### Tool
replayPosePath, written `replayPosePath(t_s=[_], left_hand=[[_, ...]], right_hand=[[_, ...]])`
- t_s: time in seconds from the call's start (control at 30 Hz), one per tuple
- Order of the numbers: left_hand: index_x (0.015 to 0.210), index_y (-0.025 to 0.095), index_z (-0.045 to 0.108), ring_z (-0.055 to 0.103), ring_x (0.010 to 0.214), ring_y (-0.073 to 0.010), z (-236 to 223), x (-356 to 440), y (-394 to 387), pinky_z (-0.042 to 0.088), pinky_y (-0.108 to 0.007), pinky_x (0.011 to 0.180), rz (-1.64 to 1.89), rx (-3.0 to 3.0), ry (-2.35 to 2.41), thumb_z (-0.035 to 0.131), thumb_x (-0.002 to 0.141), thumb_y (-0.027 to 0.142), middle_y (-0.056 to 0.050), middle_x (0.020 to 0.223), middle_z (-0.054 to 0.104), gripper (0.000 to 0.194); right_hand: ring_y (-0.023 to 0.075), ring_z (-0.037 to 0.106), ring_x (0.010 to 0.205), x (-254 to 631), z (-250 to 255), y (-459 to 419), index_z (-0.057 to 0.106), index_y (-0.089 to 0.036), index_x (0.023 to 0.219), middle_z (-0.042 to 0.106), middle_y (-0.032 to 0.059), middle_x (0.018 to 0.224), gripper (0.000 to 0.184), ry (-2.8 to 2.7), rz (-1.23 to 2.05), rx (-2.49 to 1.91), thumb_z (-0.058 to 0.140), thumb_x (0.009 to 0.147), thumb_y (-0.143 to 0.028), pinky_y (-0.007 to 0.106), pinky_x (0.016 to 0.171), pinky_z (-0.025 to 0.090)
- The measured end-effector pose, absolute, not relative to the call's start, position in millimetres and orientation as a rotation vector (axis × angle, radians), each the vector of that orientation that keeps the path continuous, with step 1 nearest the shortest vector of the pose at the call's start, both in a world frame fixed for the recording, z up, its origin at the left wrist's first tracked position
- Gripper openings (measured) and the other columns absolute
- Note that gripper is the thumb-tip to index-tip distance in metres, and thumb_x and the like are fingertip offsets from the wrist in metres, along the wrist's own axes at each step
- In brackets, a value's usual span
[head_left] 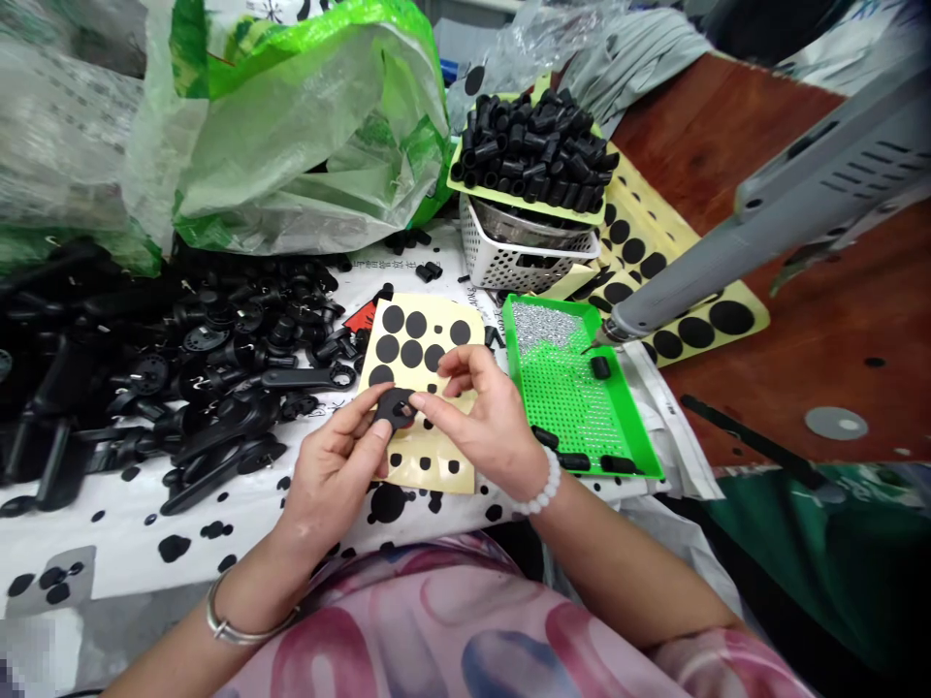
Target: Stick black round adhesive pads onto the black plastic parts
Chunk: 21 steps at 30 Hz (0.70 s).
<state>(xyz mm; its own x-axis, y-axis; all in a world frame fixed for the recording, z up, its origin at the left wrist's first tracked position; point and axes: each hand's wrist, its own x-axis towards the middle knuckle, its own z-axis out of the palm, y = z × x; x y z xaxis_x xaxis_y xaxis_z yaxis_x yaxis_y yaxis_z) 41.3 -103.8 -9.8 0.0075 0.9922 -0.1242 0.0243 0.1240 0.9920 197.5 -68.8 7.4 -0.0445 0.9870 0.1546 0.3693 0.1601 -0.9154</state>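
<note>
A black piece, seemingly rubber point(393, 409), is pinched between the fingertips of the left hand point(335, 475) and right hand point(484, 412), above a tan sheet of black dots point(458, 475); a green perforated tray point(626, 456) lies right, heaped black plastic parts point(218, 378) left.

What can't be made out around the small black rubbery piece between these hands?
In the head view:
Black rubbery piece: fingers of the left hand and right hand hide its outline.
White lattice basket: contents mostly hidden by the lime-green tray on top.
Grey power tool: cut off by the right edge.
Bottom-left corner: blurred.

One camera rides on the person's head, aimed forward and down, close over the left hand point(335, 475) and right hand point(484, 412).
</note>
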Motion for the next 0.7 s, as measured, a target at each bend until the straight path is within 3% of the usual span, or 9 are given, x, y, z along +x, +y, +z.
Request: replayPosePath(t_s=[0.1,0.2,0.33,0.53,0.7], left_hand=[[0.123,0.016,0.056,0.056,0.061,-0.0095,-9,42,-106,0.049,-0.023,0.058,1.064,1.232,1.185,0.058,0.084,0.03,-0.002,0.084,0.064,0.042],[0.117,0.015,0.057,0.055,0.059,-0.0102,-7,41,-106,0.047,-0.022,0.057,1.01,1.235,1.148,0.054,0.086,0.032,0.0,0.073,0.059,0.035],[0.106,0.015,0.059,0.048,0.049,-0.0082,0,35,-107,0.041,-0.02,0.046,1.027,1.182,1.201,0.053,0.086,0.032,0.001,0.068,0.059,0.027],[0.11,0.018,0.059,0.057,0.062,-0.0133,7,24,-115,0.049,-0.026,0.059,1.021,1.188,1.195,0.049,0.089,0.034,-0.004,0.083,0.065,0.028],[0.106,0.02,0.062,0.057,0.061,-0.015,0,16,-121,0.049,-0.026,0.055,0.961,1.169,1.249,0.048,0.09,0.041,-0.004,0.082,0.066,0.03]], right_hand=[[0.0107,0.052,0.06,195,6,-65,0.054,-0.019,0.08,0.056,-0.0019,0.068,0.027,-1.417,1.379,-1.214,0.069,0.073,-0.04,0.026,0.057,0.046],[0.0076,0.05,0.056,193,7,-65,0.055,-0.018,0.073,0.054,-0.0038,0.064,0.023,-1.379,1.539,-1.134,0.069,0.074,-0.037,0.022,0.052,0.043],[0.0061,0.047,0.05,195,4,-70,0.059,-0.018,0.084,0.055,-0.004,0.064,0.02,-1.328,1.707,-1.045,0.061,0.082,-0.037,0.021,0.049,0.043],[0.0115,0.057,0.069,190,1,-86,0.058,-0.019,0.1,0.06,0.0011,0.078,0.019,-1.467,1.567,-0.959,0.058,0.082,-0.023,0.027,0.066,0.051],[0.0118,0.054,0.068,180,2,-99,0.054,-0.02,0.104,0.056,-0.0013,0.075,0.025,-1.73,1.364,-0.989,0.061,0.08,-0.02,0.026,0.063,0.05]])
